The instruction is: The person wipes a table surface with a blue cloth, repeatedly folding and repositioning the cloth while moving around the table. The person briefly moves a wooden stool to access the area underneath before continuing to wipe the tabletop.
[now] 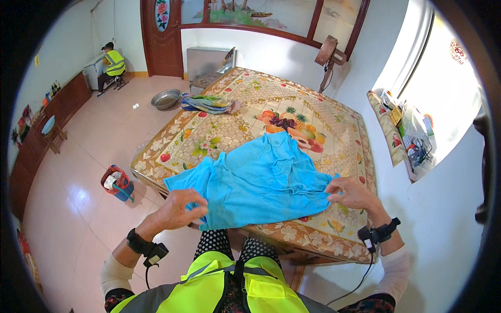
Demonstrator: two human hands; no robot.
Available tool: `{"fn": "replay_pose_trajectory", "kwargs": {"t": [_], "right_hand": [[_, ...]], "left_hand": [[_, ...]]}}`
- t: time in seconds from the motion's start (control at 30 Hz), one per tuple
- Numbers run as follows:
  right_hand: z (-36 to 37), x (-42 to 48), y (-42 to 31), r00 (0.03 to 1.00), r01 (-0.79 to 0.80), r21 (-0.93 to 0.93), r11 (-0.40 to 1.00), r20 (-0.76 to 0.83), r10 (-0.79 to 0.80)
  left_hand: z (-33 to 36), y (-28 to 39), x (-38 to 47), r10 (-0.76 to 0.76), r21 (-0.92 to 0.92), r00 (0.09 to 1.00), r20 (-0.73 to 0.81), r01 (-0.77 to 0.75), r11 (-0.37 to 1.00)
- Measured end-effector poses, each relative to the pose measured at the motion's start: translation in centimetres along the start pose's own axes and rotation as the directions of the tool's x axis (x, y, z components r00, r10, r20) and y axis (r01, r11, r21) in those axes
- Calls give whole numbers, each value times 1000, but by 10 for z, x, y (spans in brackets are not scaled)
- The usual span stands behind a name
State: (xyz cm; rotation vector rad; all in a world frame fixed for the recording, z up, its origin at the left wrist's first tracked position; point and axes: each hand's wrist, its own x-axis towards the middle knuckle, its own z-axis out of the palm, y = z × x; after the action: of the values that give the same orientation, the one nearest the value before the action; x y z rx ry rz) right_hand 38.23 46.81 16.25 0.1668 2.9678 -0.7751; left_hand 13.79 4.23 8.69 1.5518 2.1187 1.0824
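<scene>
A bright blue cloth (254, 184), perhaps a garment, lies wrinkled across the near part of a table (340, 231). Its front edge reaches the table's near side. At the cloth's right edge, the fingertips of my right hand (354, 192) pinch the fabric. My left hand (178, 211) is over the cloth's lower left corner, thumb and forefinger apart, with blue fabric showing in the gap. The table wears a patterned covering with printed fruit and flowers.
A crumpled multicoloured cloth (211, 104) lies at the table's far left, near a metal basin (166, 99). Left on the floor stands a lined bin (117, 182). A fan (328, 53) is behind the table. Bagged items crowd the windowsill (391, 144). A person (114, 62) sits far off.
</scene>
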Motion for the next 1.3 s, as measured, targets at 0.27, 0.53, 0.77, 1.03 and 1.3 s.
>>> {"fn": "replay_pose_trajectory", "kwargs": {"t": [0.27, 0.53, 0.77, 1.03, 1.3], "right_hand": [[61, 54, -15, 972, 210, -9, 978, -106, -210], [116, 113, -56, 948, 300, -141, 944, -63, -311], [119, 79, -73, 880, 466, 68, 882, 68, -470], [105, 40, -66, 880, 305, 357, 883, 249, -404], [110, 79, -75, 912, 406, 168, 898, -5, -411]], "left_hand": [[18, -13, 45, 91, 222, 955, -283, -27, 975], [24, -31, 74, 182, 485, 951, -251, -39, 874], [14, -17, 60, 371, 520, 910, -184, -230, 823], [24, 0, 6, 263, 117, 961, -81, -253, 960], [44, 14, -26, 187, 27, 981, 48, -189, 982]]}}
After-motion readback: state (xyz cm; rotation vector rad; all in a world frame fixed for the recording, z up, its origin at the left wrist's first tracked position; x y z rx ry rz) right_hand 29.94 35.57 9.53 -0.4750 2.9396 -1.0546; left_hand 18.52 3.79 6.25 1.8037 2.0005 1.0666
